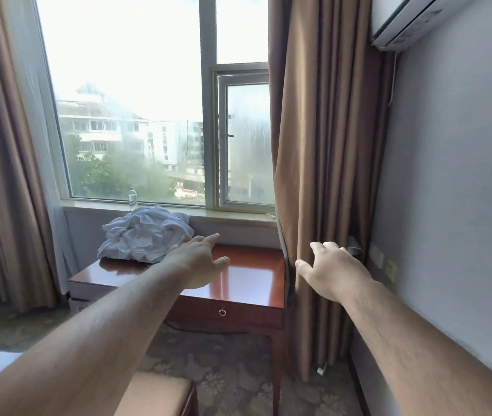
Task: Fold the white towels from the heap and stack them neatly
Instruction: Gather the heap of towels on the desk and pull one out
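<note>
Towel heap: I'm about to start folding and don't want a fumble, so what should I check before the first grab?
1. Left hand free: ok, open, holds nothing, close to the towel heap.
2. Right hand free: ok, open, in front of the curtain.
3. Heap on the table: ok, at its far left corner.
4. Bare tabletop for folding: ok, to the right of the heap.
5. Water bottle on the sill clear of the heap: cannot tell.
</note>
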Demonstrator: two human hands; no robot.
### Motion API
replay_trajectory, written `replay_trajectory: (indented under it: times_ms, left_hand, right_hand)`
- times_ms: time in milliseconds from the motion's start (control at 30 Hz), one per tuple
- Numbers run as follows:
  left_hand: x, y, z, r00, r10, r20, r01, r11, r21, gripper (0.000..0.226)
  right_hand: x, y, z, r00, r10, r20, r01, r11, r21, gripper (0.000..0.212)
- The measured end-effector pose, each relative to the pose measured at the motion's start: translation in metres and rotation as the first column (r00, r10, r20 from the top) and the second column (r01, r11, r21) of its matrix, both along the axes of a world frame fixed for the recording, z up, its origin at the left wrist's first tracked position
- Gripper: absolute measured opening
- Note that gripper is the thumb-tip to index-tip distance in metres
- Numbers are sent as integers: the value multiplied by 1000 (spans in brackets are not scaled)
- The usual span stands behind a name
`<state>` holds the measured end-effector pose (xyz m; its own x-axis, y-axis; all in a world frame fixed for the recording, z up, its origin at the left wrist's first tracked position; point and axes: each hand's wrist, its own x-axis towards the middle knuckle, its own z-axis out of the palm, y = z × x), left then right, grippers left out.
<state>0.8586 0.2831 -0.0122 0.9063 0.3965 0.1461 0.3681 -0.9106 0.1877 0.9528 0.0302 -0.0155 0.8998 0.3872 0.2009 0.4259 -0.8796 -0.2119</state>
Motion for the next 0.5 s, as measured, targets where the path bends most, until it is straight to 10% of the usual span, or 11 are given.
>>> replay_trajectory:
  times_ms: [500]
  left_hand:
    - [214, 80, -19, 999, -32, 5, 32, 999, -14, 75]
  right_hand:
    - [207, 78, 5, 1000, -28, -12, 27, 995, -96, 66]
